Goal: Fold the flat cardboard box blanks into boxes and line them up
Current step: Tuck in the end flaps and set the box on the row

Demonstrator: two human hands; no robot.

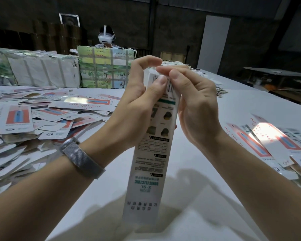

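White printed cardboard sits pinched between the fingers of both hands: a tall, narrow box [152,148] held upright above the tabletop [207,197], its top end up at the fingertips and its lower end near the bottom of the view. The left hand [137,105] grips the upper part from the left, thumb pressed on the barcode panel and fingers curled round behind. The right hand [195,105] holds the other side, its thumb and forefinger pinching the top flap. A woven metal watch band [82,157] circles the left wrist. To the left, a loose heap of flat blanks [33,122] covers the tabletop; to the right lie folded boxes [271,143] side by side. Farther back stand strapped bundles [104,66], and behind them sits another person wearing a white headset [106,36].
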